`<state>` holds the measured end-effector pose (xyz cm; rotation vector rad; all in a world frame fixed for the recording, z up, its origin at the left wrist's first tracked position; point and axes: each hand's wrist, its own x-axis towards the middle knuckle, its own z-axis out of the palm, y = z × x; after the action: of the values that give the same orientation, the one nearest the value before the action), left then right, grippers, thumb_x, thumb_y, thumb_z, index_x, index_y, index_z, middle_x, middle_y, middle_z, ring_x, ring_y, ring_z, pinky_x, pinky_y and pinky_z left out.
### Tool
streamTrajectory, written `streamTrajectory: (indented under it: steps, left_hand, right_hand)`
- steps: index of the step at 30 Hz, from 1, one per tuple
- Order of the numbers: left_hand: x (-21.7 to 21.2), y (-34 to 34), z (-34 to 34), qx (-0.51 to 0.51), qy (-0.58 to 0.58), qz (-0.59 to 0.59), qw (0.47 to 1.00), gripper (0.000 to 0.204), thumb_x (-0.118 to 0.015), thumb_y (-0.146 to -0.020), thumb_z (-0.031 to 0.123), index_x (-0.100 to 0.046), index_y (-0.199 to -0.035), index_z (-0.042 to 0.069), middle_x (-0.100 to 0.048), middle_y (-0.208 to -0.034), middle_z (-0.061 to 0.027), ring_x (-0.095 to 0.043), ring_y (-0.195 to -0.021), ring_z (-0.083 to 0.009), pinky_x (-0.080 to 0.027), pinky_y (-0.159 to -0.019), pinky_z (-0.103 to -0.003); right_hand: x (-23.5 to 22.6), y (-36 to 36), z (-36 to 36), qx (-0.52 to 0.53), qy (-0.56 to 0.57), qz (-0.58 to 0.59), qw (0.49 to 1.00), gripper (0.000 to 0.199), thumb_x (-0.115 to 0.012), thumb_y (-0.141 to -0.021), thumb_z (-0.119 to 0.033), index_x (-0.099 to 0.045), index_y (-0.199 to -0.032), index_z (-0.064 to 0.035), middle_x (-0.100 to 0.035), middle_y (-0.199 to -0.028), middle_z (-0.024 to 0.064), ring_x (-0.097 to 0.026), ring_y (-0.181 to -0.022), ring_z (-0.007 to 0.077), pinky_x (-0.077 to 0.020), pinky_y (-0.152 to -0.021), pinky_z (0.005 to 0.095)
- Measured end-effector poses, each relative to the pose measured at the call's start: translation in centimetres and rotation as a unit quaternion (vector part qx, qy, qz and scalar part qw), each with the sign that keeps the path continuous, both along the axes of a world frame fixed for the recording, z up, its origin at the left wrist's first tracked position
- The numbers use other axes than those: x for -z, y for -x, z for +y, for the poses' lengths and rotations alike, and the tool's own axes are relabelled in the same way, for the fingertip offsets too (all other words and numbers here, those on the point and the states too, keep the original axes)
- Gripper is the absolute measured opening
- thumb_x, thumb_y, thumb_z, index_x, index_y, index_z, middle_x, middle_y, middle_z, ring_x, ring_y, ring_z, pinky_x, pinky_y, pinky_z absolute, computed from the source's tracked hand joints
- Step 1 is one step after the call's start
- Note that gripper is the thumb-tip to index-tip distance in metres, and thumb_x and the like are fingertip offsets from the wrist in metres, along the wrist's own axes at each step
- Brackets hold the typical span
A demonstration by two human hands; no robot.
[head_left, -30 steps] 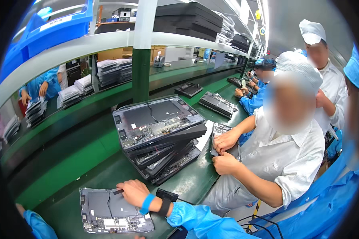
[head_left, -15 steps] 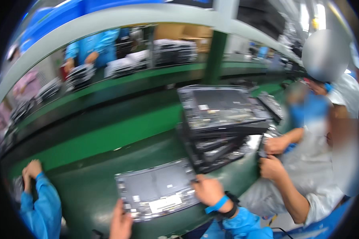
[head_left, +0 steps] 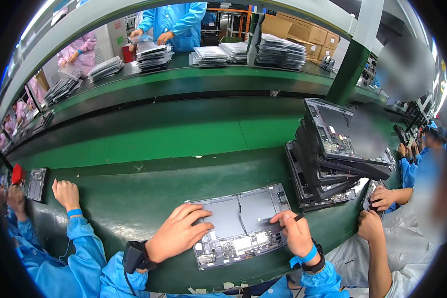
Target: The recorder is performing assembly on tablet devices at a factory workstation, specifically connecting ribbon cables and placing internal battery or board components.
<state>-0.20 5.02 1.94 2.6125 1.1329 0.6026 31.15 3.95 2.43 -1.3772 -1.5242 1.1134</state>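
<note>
The green conveyor table (head_left: 134, 198) is carrying an opened laptop base (head_left: 241, 223), lying flat right at the near edge. The left hand (head_left: 176, 233) is pressing down on its left side, fingers spread and holding nothing. The right hand (head_left: 295, 233) is pinching a thin dark tool (head_left: 299, 216) over the base.

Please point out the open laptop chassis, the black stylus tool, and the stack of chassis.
open laptop chassis (head_left: 238, 213), head view, grey battery panel.
black stylus tool (head_left: 298, 217), head view, its tip end.
stack of chassis (head_left: 333, 144), head view, top unit's board.
</note>
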Motion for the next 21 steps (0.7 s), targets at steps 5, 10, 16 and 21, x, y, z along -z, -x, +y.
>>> streamTrajectory:
  steps: [5, 10, 16, 21]
  left_hand:
    - [0.1, -0.2, 1.3, 0.045, 0.012, -0.002, 0.999, 0.015, -0.070, -0.086, 0.018, -0.067, -0.099, 0.011, -0.060, -0.114, -0.0035, -0.052, -0.115, -0.0270, -0.041, -0.102, -0.042]
    - [-0.1, -1.1, 1.0, 0.072, 0.063, 0.027, 0.995, 0.017, -0.069, -0.087, 0.018, -0.064, -0.101, 0.010, -0.058, -0.103, -0.0042, -0.053, -0.106, -0.0268, -0.042, -0.099, -0.040]
    - [-0.1, -1.6, 1.3, 0.102, -0.004, 0.061, 0.993, 0.018, -0.060, -0.081, 0.009, -0.058, -0.099, 0.007, -0.054, -0.098, -0.0057, -0.052, -0.097, -0.0232, -0.041, -0.088, -0.035]
    - [-0.5, -2.4, 1.1, 0.076, 0.021, 0.014, 0.997, 0.018, -0.058, -0.082, 0.006, -0.055, -0.100, 0.006, -0.054, -0.096, -0.0046, -0.055, -0.096, -0.0233, -0.042, -0.087, -0.038]
  right_hand:
    - [1.1, 1.3, -0.2, -0.023, 0.051, 0.033, 0.998, 0.015, -0.054, -0.101, -0.010, -0.063, -0.107, 0.0004, -0.064, -0.081, 0.0046, -0.053, -0.062, 0.0049, -0.0429, -0.055, 0.0202]
    - [0.8, 2.9, -0.4, -0.042, 0.104, 0.132, 0.985, 0.020, -0.060, -0.097, -0.005, -0.065, -0.116, 0.0016, -0.072, -0.096, 0.0079, -0.063, -0.078, 0.0069, -0.0537, -0.070, 0.0215]
    - [1.9, 3.1, -0.3, -0.081, 0.123, 0.108, 0.983, 0.022, -0.062, -0.096, -0.008, -0.067, -0.116, 0.0009, -0.072, -0.095, 0.0078, -0.060, -0.074, 0.0036, -0.0494, -0.063, 0.0190]
    - [2.4, 3.2, 0.2, -0.091, 0.087, 0.051, 0.991, 0.021, -0.065, -0.094, -0.008, -0.068, -0.112, 0.0007, -0.072, -0.090, 0.0066, -0.060, -0.067, 0.0027, -0.0476, -0.058, 0.0186]
